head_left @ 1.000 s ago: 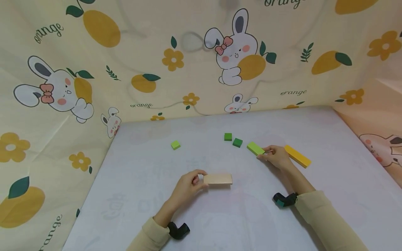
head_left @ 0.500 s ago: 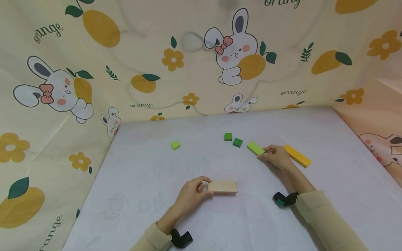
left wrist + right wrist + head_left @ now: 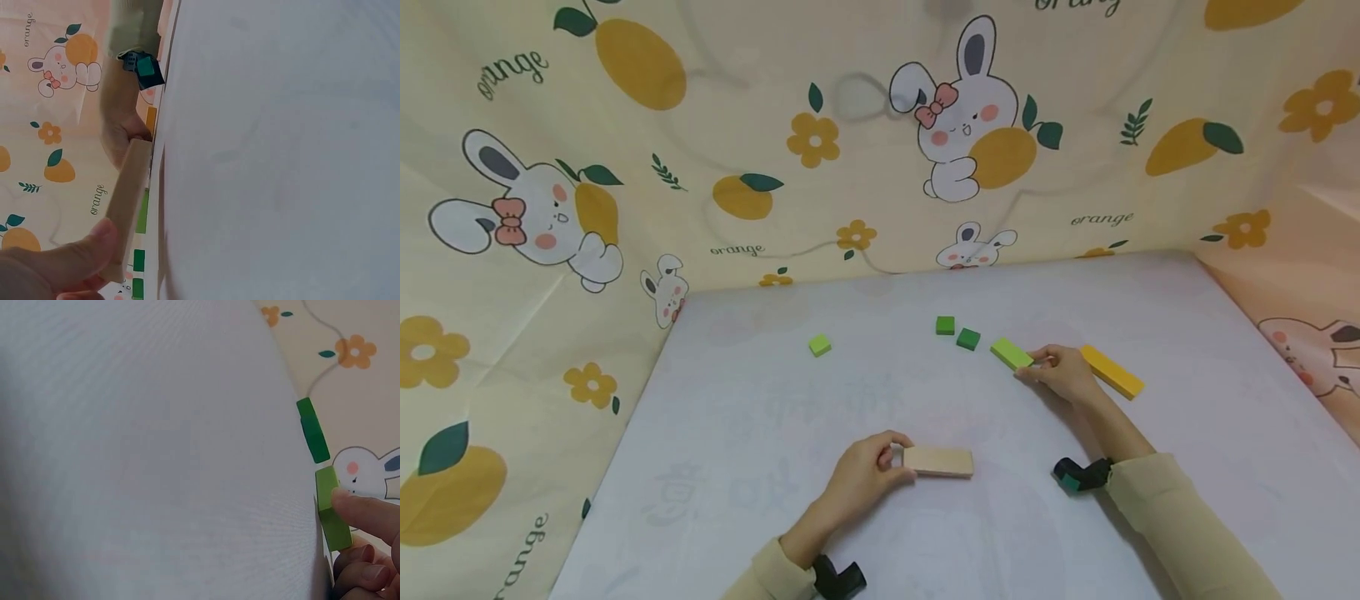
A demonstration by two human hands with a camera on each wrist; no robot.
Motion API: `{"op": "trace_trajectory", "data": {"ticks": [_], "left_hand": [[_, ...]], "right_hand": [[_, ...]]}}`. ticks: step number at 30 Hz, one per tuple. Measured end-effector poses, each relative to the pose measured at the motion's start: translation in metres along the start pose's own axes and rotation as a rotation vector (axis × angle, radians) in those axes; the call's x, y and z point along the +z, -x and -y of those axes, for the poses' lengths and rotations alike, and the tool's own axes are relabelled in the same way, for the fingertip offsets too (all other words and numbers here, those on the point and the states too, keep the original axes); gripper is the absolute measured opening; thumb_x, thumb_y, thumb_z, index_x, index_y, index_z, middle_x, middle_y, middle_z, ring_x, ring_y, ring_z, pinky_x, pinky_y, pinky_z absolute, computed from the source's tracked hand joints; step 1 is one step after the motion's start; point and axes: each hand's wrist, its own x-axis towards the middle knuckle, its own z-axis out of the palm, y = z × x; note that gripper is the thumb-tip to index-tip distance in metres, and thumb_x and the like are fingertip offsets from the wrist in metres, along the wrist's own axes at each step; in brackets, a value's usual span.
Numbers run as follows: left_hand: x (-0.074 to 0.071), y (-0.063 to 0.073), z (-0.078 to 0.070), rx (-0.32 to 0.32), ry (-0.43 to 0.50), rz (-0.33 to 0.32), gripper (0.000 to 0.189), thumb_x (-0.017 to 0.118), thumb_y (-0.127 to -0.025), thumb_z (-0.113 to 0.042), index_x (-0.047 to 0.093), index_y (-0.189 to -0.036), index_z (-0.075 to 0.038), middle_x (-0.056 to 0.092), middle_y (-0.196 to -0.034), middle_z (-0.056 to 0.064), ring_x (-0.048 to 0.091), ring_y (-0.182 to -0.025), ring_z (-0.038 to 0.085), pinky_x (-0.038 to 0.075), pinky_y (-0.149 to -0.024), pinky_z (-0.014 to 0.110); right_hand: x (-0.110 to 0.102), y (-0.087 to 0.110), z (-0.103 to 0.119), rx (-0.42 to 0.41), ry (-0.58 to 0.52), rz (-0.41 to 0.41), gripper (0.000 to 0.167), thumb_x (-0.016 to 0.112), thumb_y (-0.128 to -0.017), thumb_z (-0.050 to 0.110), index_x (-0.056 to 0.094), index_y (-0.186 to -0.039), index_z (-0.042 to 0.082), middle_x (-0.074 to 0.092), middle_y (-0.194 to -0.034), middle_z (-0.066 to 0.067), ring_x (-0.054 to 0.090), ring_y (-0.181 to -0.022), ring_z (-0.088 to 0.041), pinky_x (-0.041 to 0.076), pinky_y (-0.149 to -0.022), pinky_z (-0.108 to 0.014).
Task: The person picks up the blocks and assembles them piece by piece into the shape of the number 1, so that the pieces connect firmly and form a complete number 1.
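Note:
In the head view my left hand (image 3: 865, 473) pinches a plain wooden block (image 3: 938, 462) at its left end, thumb on the near side. The block lies flat and level, close to the tabletop; whether it touches is hard to tell. The left wrist view shows my thumb on the same wooden block (image 3: 128, 200). Farther right, my right hand (image 3: 1063, 372) pinches the near right end of a light green block (image 3: 1011, 354). In the right wrist view a finger presses on that light green block (image 3: 332, 509). Its far end sticks out from the fingers.
Left of the light green block lie a dark green block (image 3: 968, 338) and a mid-green block (image 3: 945, 325). A small light green cube-like piece (image 3: 820, 345) lies farther left. A long yellow block (image 3: 1112, 372) lies just right of my right hand. Patterned cloth (image 3: 850, 150) walls the white table (image 3: 737, 400).
My left hand has brought the wooden block nearer to me and a little to the right. My right hand stays on the light green block; the other blocks keep their places.

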Motion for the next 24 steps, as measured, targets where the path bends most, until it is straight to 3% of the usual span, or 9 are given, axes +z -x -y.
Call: {"op": "trace_trajectory", "data": {"ticks": [7, 18, 24], "left_hand": [[0.0, 0.002, 0.0, -0.011, -0.004, 0.031, 0.031, 0.078, -0.078, -0.026, 0.067, -0.104, -0.012, 0.034, -0.065, -0.009, 0.026, -0.056, -0.002, 0.024, -0.056, 0.015], [0.002, 0.004, 0.005, -0.026, -0.076, 0.058, 0.033, 0.081, -0.074, -0.027, 0.069, -0.102, -0.013, 0.032, -0.064, -0.012, 0.025, -0.055, -0.001, 0.022, -0.055, 0.014], [0.004, 0.002, 0.005, -0.041, -0.054, 0.088, 0.033, 0.081, -0.075, -0.027, 0.067, -0.103, -0.014, 0.034, -0.064, -0.01, 0.027, -0.055, 0.0, 0.024, -0.055, 0.015]], "right_hand": [[0.0, -0.001, 0.0, -0.007, 0.003, -0.003, 0.053, 0.071, -0.086, 0.031, 0.058, -0.123, -0.004, 0.055, -0.094, -0.01, 0.043, -0.087, -0.02, 0.035, -0.069, -0.027], [0.008, -0.001, 0.0, -0.017, 0.001, -0.028, 0.048, 0.076, -0.082, 0.03, 0.059, -0.112, -0.005, 0.05, -0.074, 0.001, 0.044, -0.072, -0.014, 0.036, -0.06, -0.022], [-0.007, -0.004, 0.002, -0.058, 0.018, 0.094, 0.057, 0.075, -0.083, 0.034, 0.057, -0.12, -0.005, 0.046, -0.072, 0.002, 0.043, -0.071, -0.012, 0.036, -0.061, -0.022]]}}
